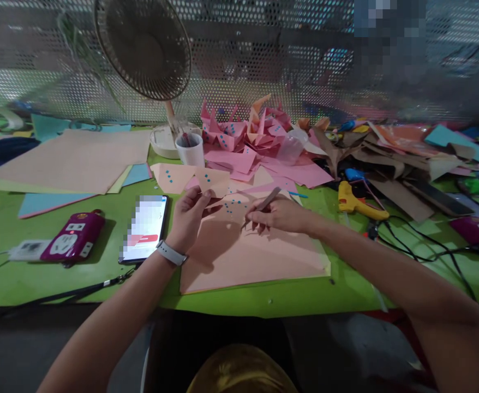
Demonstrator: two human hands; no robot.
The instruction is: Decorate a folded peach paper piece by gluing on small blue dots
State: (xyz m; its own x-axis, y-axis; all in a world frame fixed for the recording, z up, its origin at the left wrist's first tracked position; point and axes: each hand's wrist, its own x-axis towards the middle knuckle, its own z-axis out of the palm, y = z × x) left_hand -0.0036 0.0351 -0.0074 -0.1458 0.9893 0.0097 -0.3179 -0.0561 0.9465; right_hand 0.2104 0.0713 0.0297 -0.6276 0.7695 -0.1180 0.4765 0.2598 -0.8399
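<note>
My left hand point(191, 214), with a white watch on the wrist, pinches the edge of a peach paper piece point(218, 205) at the centre. In my right hand point(273, 213) is a slim grey tool point(269, 199), its thin tip pointing down left at the paper. Small blue dots point(234, 202) lie between the two hands. Beneath both hands a large peach sheet point(239, 256) rests on the green table point(270, 305). Just behind my left hand, folded peach pieces point(174, 178) carry blue dots.
A phone point(144, 228) and purple power strip point(73, 237) lie left. Behind are peach sheets point(76, 155), a white cup point(190, 149), a fan point(143, 46) and pink folded papers point(227, 131). A yellow glue gun point(356, 202), cables point(423, 240) and brown scraps point(401, 194) sit right.
</note>
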